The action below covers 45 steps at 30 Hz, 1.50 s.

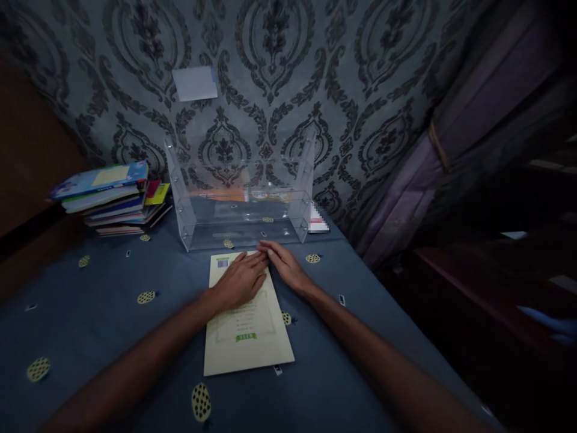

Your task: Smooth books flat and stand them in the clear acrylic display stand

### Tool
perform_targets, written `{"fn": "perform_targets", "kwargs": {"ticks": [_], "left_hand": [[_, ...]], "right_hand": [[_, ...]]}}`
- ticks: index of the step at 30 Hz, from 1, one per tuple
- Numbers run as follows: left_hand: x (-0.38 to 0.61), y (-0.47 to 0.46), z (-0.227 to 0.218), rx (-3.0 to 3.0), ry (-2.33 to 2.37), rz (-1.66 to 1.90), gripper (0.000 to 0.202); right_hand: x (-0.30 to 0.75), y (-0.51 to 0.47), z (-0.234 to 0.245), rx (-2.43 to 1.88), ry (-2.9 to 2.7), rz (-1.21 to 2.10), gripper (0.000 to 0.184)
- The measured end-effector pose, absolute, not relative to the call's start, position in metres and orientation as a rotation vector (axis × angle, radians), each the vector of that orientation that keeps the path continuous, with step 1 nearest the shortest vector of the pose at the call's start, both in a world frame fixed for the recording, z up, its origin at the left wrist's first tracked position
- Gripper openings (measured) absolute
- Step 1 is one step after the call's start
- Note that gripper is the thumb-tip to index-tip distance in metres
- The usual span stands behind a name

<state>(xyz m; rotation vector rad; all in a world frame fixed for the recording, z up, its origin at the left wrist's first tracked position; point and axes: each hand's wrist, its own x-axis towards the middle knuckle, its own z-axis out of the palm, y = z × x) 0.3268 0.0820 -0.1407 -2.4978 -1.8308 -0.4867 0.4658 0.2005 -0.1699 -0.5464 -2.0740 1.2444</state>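
A pale cream book (pixel 247 355) lies upside down to me on the blue cloth, its barcode at the far left corner and a small green banner near its middle. Flat across its upper part rests my left hand (pixel 241 279), fingers stretched toward the far right corner. My right hand (pixel 286 267) sits at that corner with its fingers extended, and its fingertips meet or nearly meet those of my left. Whether the right fingers touch the book's edge, I cannot tell. Just beyond the book stands a clear acrylic tiered rack (pixel 238 231).
To the left is a stack of books (pixel 119 198) against the wall. An orange item (pixel 220 194) shows through the rack, and a blurred white-and-red item (pixel 318 222) lies behind its right side. A tied purple curtain (pixel 406 180) hangs beyond the table's right edge.
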Motion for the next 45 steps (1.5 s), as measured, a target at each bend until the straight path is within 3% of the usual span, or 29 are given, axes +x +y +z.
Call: {"fn": "perform_targets", "kwargs": {"ticks": [34,45], "left_hand": [[0.321,0.064,-0.144,-2.452,-1.897,-0.52,0.039],[0.305,0.07,-0.149,-2.421,-1.858,-0.538,0.039]], "right_hand": [[0.487,0.171,-0.171,-0.732,-2.083,1.083,0.038],[0.475,0.176,-0.17,-0.578,-2.39,0.746,0.04]]}}
